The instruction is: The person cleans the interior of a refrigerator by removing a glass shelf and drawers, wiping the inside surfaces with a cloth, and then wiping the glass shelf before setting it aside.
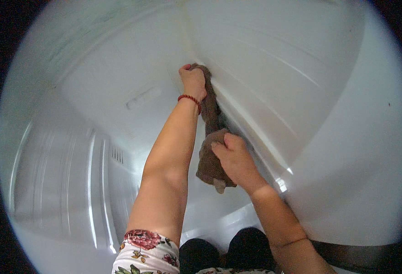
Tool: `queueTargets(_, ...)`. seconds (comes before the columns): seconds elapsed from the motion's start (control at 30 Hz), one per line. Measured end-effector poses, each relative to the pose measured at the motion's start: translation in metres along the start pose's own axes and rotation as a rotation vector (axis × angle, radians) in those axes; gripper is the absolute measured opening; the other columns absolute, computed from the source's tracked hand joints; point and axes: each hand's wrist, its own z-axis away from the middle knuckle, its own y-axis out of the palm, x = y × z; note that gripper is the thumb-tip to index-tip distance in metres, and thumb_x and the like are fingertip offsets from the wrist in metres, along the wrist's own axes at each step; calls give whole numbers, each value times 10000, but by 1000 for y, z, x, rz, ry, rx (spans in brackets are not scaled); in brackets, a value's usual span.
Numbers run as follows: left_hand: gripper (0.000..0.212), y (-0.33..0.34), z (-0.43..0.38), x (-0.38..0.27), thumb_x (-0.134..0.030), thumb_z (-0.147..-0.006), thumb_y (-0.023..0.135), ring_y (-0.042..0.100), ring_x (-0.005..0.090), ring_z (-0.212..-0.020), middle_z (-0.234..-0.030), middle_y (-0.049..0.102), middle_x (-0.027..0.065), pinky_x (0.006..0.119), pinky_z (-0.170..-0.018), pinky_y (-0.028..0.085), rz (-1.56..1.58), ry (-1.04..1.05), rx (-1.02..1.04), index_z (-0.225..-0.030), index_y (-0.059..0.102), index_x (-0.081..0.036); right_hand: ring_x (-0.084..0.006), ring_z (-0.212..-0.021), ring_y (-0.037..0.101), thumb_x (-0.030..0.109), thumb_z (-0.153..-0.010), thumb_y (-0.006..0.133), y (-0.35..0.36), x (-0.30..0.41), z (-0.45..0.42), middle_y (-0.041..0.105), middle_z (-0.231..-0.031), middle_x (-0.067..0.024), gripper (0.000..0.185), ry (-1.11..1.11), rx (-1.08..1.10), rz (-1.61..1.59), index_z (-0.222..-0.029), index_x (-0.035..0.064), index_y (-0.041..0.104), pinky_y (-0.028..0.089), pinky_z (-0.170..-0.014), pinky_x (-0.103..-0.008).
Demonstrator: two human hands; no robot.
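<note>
A long brown cloth (210, 106) stretches between my two hands inside a white, ribbed plastic or enamel interior. My left hand (193, 80), with a red bead bracelet at the wrist, grips its far end near a corner of the white surface. Nearer to me, my right hand (233, 159) holds the bunched near part of the cloth between thumb and fingers. A small pale tag or flap hangs from the cloth's lower edge.
A ribbed white wall (279, 99) rises close on the right. Another ribbed wall (64, 171) with a small slotted vent (117, 154) stands at the left. A shallow oblong recess (142, 97) marks the white surface. My dark-clad knees (250, 251) are at the bottom.
</note>
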Motion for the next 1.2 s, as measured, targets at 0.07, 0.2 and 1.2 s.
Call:
queueTargets(0.07,225,-12,-5,0,-93,-767,557,591,278,-737,-888,595,108,375,-668,494,35,-96,3,-984,538,-33,-106,-705,500,136,-832,495,9,-10,5,555,-744,-47,205,14,29,-34,-856,-60,548,435,-649,-289)
queueTargets(0.2,239,-33,-34,-6,-72,-780,525,577,272,-738,-892,575,127,397,-639,491,-95,-92,242,-1008,502,-2,-365,-686,537,173,-798,516,28,-12,1,541,-705,-234,252,-111,-47,-212,-732,-70,502,415,-647,-426)
queueTargets(1.2,280,-20,-21,-1,-190,-785,524,538,218,-745,-936,588,84,287,-674,440,-13,-335,67,-962,553,25,-183,-765,576,44,-794,455,31,-29,9,595,-855,-97,197,181,90,-464,-944,-35,556,476,-712,-319)
